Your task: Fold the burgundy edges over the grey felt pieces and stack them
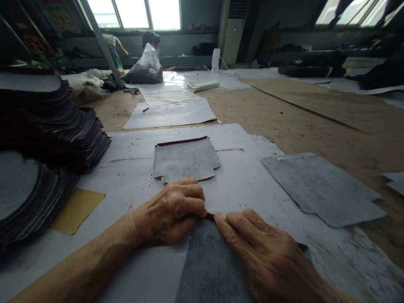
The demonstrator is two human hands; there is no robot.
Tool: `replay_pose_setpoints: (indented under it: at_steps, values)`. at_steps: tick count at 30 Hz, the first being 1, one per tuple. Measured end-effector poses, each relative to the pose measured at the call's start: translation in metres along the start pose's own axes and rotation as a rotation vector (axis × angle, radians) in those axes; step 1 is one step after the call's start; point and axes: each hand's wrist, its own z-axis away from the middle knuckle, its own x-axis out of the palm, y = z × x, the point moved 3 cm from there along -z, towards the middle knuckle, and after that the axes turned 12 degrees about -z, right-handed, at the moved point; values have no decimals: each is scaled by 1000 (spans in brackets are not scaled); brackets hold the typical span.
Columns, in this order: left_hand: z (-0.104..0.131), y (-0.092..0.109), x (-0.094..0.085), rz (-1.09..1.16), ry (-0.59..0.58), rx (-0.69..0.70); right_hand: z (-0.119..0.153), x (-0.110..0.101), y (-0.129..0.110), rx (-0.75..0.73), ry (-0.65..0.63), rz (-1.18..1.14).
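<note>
My left hand (178, 206) is closed, its fingers and thumb pinching the dark far edge of a grey felt-like fabric piece (210, 263). My right hand (261, 244) presses its fingertips on the same edge, a short stretch of dark strip showing between the two hands. Its remaining fingers are curled together, and the palm hides part of the fabric. A small dark tip (303, 247) pokes out beyond the right knuckles; I cannot tell what it belongs to. Just past my hands lies a small stack of grey pieces (187, 160) with a dark red far edge.
Tall stacks of dark, grey-faced pieces (72, 126) stand at left beside a tan card (78, 210). Another grey piece (322, 185) lies at right. White paper (126, 185) covers the near table. Farther off are a filled plastic bag (147, 67), a slanted post (101, 42) and people.
</note>
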Motion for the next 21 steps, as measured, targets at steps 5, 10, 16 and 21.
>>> replay_pose_setpoints:
  at_steps: [5,10,16,21]
  values:
    - [0,2,1,-39,-10,14,-2,0,1,18,-48,-1]
    - [1,-4,-2,56,34,-33,-3,-1,3,46,-49,-39]
    - [8,6,-11,200,174,-287,-2,0,3,56,-23,-70]
    - [18,48,5,-175,52,-240,-1,3,5,35,4,-81]
